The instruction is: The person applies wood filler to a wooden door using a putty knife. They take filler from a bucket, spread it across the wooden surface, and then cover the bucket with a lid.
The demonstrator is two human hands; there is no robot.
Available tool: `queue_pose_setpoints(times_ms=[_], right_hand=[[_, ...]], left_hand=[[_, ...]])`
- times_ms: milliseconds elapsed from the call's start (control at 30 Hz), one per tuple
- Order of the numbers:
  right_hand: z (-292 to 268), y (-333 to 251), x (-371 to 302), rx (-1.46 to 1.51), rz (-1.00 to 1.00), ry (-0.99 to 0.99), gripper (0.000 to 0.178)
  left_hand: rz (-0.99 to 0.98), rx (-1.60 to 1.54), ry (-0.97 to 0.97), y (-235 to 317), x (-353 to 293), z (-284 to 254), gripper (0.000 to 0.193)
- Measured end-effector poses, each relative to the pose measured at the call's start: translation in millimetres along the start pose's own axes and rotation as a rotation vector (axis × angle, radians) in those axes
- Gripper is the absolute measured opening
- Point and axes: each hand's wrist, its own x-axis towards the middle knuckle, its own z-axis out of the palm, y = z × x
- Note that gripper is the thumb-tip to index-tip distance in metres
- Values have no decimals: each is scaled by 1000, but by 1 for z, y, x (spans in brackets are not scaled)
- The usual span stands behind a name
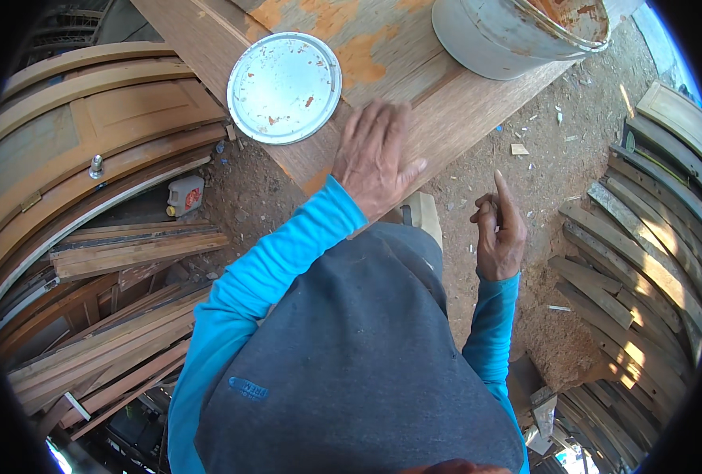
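My left hand rests palm down on the near edge of a brown wooden panel, fingers lying forward and thumb apart; it holds nothing that I can see. Orange-brown filler patches mark the panel. Just left of that hand lies a round white lid, flecked with orange. A white bucket stands on the panel at the far right, its inside smeared with orange-brown. My right hand hangs in the air beyond the panel's right edge. Its index finger points forward and the other fingers curl, with nothing visible in them.
Wooden doors are stacked on the left, one with a metal knob. Near them are a grey jug and piled boards. More planks lie along the right. Scraps litter the dirt floor.
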Motion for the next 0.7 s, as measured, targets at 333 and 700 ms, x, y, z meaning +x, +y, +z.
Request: queue_pose_setpoints(times_ms=[333, 700], right_hand=[[8, -33, 34, -50, -41, -124, 51], [5, -158, 166, -436, -607, -551, 29]], left_hand=[[-102, -91, -28, 12, -12, -44, 64], [-388, -128, 278, -18, -97, -64, 64]])
